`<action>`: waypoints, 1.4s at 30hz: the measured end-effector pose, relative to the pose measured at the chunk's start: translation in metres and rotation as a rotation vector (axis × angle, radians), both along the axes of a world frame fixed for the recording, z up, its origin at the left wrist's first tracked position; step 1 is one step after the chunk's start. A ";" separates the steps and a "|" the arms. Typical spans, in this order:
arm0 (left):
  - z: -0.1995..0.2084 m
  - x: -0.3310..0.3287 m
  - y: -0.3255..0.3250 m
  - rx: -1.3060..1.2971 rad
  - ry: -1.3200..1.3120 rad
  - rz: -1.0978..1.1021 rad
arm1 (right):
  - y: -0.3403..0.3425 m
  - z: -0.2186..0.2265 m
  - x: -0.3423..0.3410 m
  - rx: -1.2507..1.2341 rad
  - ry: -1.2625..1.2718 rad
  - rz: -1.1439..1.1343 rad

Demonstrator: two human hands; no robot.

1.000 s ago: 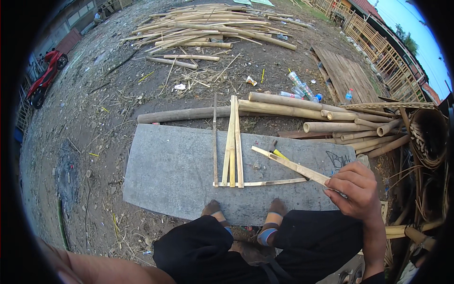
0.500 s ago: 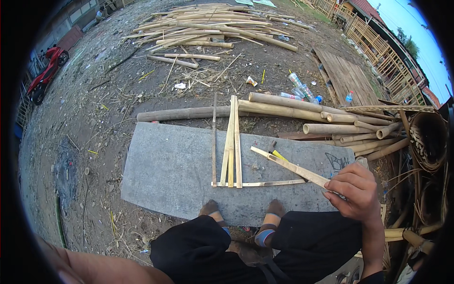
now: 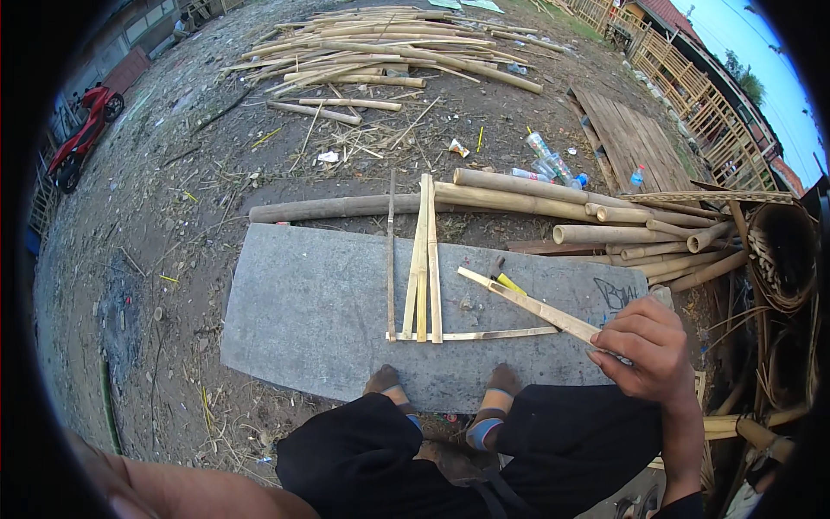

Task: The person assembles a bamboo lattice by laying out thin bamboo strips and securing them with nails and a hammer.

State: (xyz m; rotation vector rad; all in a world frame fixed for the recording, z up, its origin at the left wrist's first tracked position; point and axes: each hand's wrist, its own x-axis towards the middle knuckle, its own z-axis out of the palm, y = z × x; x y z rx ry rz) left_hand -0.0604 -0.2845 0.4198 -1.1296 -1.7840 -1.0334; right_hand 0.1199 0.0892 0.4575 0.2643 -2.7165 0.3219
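My right hand (image 3: 641, 348) is closed around the near end of a split bamboo strip (image 3: 532, 304), which slants up to the left over the grey slab (image 3: 294, 303). Beneath its middle lies a yellow-handled tool (image 3: 510, 284), partly covered. Several bamboo strips (image 3: 421, 259) stand lengthwise on the slab, their lower ends meeting a crosswise strip (image 3: 493, 335). A darker thin strip (image 3: 392, 259) runs beside them on the left. My left hand (image 3: 99, 476) is very close at the lower left rim; its fingers are cut off, so its grip does not show.
Bamboo poles (image 3: 527, 201) lie along the slab's far edge, with more stacked at right beside a woven basket (image 3: 782, 251). Plastic bottles (image 3: 553, 164) and a wooden board (image 3: 635, 134) are beyond. A large bamboo pile (image 3: 389, 52) lies at the back; a red motorbike (image 3: 85, 130) stands far left.
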 end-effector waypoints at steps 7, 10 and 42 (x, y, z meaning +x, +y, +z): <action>-0.010 0.000 0.003 0.014 -0.020 -0.007 | -0.001 -0.001 -0.002 0.023 -0.023 0.021; -0.009 0.000 0.002 0.009 -0.015 -0.007 | -0.002 -0.002 -0.003 0.015 -0.023 0.033; -0.012 0.000 0.004 0.029 -0.029 -0.020 | 0.001 -0.003 -0.002 -0.010 -0.030 0.029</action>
